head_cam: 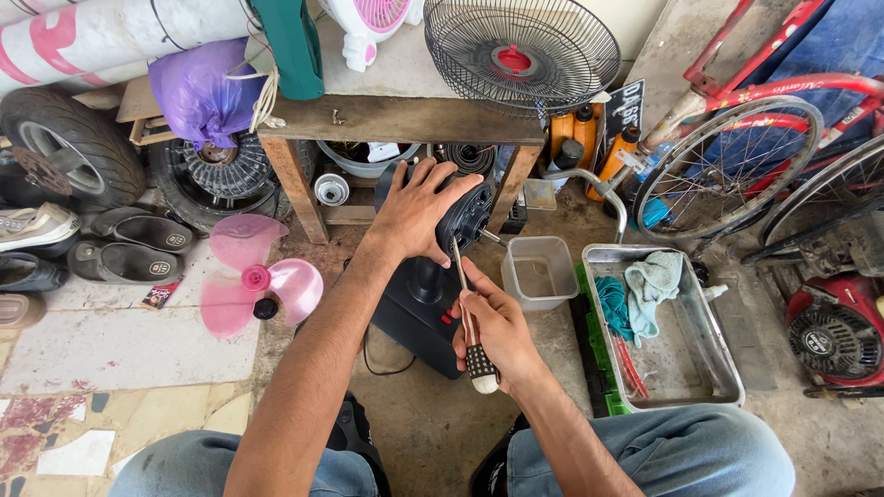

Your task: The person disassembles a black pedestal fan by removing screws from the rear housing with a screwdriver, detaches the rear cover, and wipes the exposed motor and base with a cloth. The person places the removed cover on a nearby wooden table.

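My left hand (419,207) rests on top of the black motor housing (468,219) of a stripped-down fan, fingers spread over it. The fan's black stand and base (419,313) sit on the floor between my knees. My right hand (493,327) grips a screwdriver (472,345) with a red, white and black handle. Its shaft points up toward the motor housing, just under my left hand. The tip is hidden behind the housing.
A pink fan blade (253,276) lies on the floor at left. A clear plastic tub (539,271) and a metal tray (686,368) with rags and tools sit at right. A wire fan grille (520,46) leans on a wooden bench. Tyres, shoes and bicycles surround the spot.
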